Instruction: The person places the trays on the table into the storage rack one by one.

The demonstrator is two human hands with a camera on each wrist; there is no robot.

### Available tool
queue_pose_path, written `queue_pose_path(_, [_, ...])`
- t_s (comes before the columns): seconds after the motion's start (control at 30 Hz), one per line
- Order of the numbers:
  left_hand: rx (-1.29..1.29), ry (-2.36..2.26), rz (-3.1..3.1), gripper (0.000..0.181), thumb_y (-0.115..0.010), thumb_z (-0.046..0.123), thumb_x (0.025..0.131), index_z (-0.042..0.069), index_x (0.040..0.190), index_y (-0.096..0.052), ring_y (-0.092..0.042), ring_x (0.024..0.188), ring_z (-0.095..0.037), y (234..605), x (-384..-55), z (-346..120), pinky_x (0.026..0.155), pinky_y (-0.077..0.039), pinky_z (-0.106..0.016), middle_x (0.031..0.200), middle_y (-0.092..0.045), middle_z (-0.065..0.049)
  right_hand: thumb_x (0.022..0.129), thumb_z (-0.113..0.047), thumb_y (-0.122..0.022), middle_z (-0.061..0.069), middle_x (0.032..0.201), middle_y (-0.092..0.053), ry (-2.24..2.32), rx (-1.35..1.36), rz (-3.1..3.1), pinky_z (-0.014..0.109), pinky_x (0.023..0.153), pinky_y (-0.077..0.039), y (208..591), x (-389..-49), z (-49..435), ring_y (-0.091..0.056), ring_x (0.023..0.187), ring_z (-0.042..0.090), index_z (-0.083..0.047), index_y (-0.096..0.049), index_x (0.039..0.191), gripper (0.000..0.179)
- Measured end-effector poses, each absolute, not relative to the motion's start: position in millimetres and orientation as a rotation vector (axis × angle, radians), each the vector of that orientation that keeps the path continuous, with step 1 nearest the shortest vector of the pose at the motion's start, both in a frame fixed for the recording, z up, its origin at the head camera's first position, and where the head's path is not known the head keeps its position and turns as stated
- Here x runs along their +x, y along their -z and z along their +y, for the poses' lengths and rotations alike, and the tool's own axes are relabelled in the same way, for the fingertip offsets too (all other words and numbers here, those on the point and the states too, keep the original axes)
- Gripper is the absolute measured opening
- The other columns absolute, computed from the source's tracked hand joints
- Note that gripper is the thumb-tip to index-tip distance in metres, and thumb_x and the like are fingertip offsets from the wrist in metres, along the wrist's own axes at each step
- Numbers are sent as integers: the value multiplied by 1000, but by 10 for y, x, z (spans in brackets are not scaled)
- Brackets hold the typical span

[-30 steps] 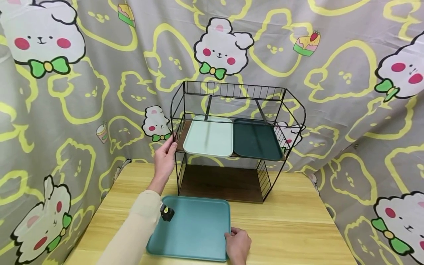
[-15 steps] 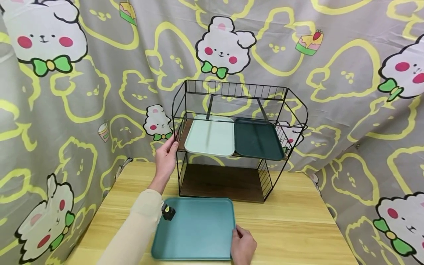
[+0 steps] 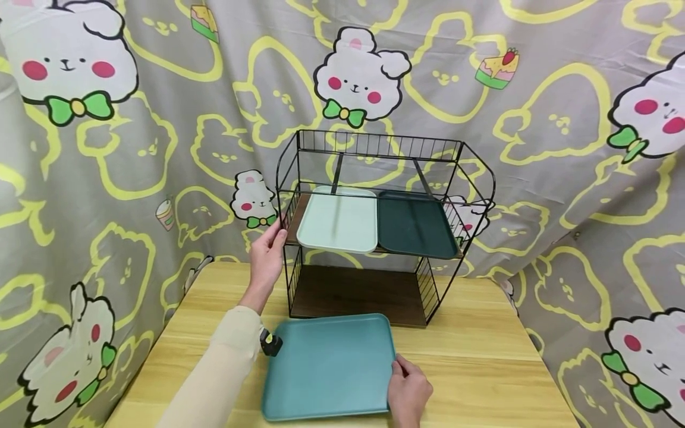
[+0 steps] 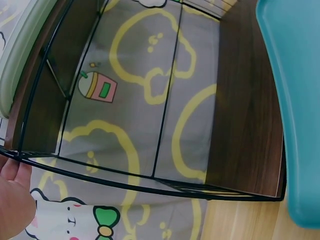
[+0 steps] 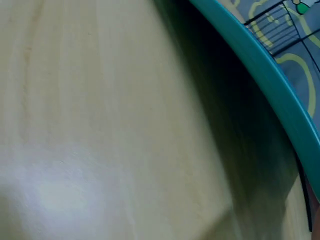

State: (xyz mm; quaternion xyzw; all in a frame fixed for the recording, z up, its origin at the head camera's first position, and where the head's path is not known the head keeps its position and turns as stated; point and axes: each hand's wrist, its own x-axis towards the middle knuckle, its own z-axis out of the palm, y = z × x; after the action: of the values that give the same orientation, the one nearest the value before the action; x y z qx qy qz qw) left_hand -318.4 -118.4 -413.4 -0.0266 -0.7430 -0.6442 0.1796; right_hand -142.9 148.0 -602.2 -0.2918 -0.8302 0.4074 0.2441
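Observation:
My left hand [image 3: 266,255] holds the left front post of a black wire rack [image 3: 282,270] with brown wooden shelves. In the left wrist view, the fingers [image 4: 22,175] of this hand lie against the rack's frame near its upper shelf. My right hand [image 3: 409,389] pinches the right edge of a large teal tray [image 3: 332,368], in front of the rack. From the right wrist view, the tray's edge [image 5: 260,75] is raised off the table, with dark shadow beneath. On the upper shelf lie a mint-green tray [image 3: 339,220] and a dark green tray [image 3: 417,226], side by side.
The rack's lower shelf [image 3: 358,294] is bare brown wood. Everything stands on a light wooden table [image 3: 481,356]. A patterned grey curtain [image 3: 535,196] hangs close behind and at both sides. A small black device [image 3: 270,343] sits at my left wrist, overlapping the tray's edge in the head view.
The teal tray has shifted right and turned slightly, its right far corner now farther from me. My right hand moved right with it, while my left hand stayed on the rack's post.

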Motion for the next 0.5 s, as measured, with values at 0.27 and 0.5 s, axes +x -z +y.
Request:
queue_pose_path(0.27, [-67, 1796, -2106, 43, -57, 28, 111, 23, 154, -58, -56, 144, -21, 4144, -3183, -1192, 122, -47, -41, 155, -60, -4, 91, -4, -77, 18, 96, -82, -1159, -853, -2207, 25, 66, -53, 5904, -1448, 1641, -77, 85, 31, 0, -83, 107, 17])
queue_pose_path(0.5, [-67, 1807, -2114, 43, -56, 30, 111, 24, 154, -57, -56, 145, -21, 4133, -3173, -1190, 121, -47, -41, 155, -60, -4, 92, -5, -76, 17, 93, -82, -1161, -900, -2164, 36, 75, -54, 5815, -1503, 1781, -76, 87, 35, -2, -83, 107, 17])
